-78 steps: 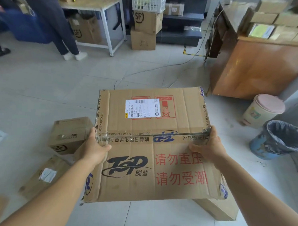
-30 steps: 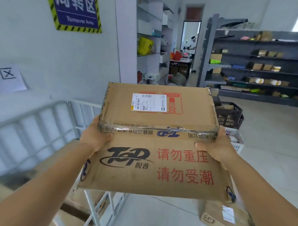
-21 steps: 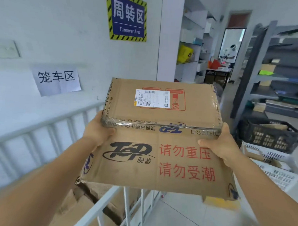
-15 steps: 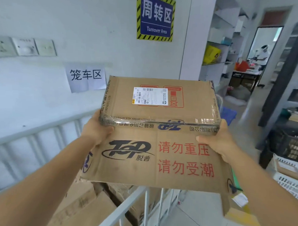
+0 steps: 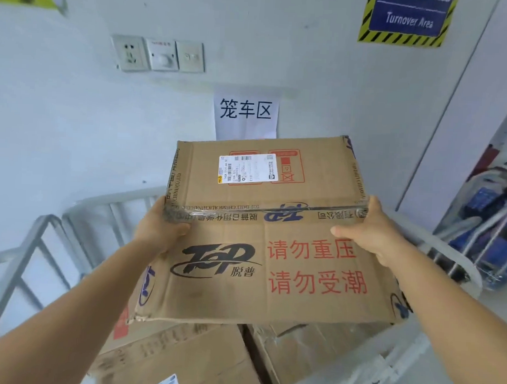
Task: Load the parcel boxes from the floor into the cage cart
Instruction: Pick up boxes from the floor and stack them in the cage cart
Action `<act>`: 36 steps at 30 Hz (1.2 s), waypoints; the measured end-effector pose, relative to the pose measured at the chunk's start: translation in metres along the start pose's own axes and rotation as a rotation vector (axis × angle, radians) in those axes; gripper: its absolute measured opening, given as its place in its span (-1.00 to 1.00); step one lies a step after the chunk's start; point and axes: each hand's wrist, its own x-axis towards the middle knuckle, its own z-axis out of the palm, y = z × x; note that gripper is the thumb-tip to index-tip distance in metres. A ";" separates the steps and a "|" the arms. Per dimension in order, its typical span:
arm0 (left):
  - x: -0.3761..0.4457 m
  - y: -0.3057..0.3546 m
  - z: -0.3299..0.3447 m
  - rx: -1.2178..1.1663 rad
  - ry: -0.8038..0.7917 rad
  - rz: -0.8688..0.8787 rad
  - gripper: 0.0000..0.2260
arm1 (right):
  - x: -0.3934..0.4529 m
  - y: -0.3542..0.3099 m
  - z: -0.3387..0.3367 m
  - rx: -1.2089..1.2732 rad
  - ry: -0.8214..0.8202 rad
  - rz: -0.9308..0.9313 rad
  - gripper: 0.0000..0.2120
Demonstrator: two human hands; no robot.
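While two hands hold it up, one big brown parcel box (image 5: 261,250) hangs in the air over the cage cart (image 5: 100,205). The left hand (image 5: 159,231) grips the box's left edge, with the thumb curled over the top by the clear tape. The right hand (image 5: 367,228) grips the right edge the same way, thumb on top and fingers hidden under the side. One white label (image 5: 247,168) is stuck on the far half of the box lid, and red and black writing covers the near half.

Down inside the cart lie two more brown boxes (image 5: 187,357), side by side and touching, just below the held box. The cart's grey bars stand along the left and far sides, and one grey rail (image 5: 436,246) runs along the right side, close under the right wrist. The held box sits between those rails, with open room on its left.

On the wall behind are one paper sign (image 5: 245,113), one blue sign (image 5: 408,18) and three white switch plates (image 5: 159,54).
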 end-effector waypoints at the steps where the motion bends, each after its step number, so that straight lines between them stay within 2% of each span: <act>1: 0.005 -0.005 0.002 0.002 0.011 -0.024 -0.52 | 0.013 -0.004 0.007 -0.007 -0.032 -0.009 -0.14; 3: 0.014 -0.014 0.006 0.035 0.023 -0.071 -0.52 | 0.040 -0.006 0.023 -0.012 -0.101 -0.015 -0.27; 7: 0.019 -0.035 0.016 0.125 0.049 -0.194 -0.49 | 0.086 0.000 0.061 -0.078 -0.249 -0.010 -0.32; 15: -0.019 -0.110 0.034 0.164 0.055 -0.490 -0.44 | 0.109 0.032 0.150 -0.221 -0.540 0.070 -0.19; 19: -0.044 -0.147 0.034 0.175 0.035 -0.617 -0.45 | 0.097 0.048 0.189 -0.294 -0.646 0.127 0.00; 22: -0.059 -0.174 0.030 0.181 0.017 -0.694 -0.46 | 0.085 0.056 0.214 -0.337 -0.695 0.163 0.11; 28: -0.075 -0.218 0.018 0.202 -0.045 -0.789 -0.47 | 0.061 0.075 0.265 -0.412 -0.776 0.231 -0.11; 32: -0.080 -0.252 0.009 0.211 -0.086 -0.827 -0.44 | 0.043 0.086 0.299 -0.445 -0.783 0.281 -0.02; 36: -0.081 -0.282 0.007 0.171 -0.126 -0.882 -0.52 | 0.039 0.093 0.329 -0.445 -0.761 0.311 -0.08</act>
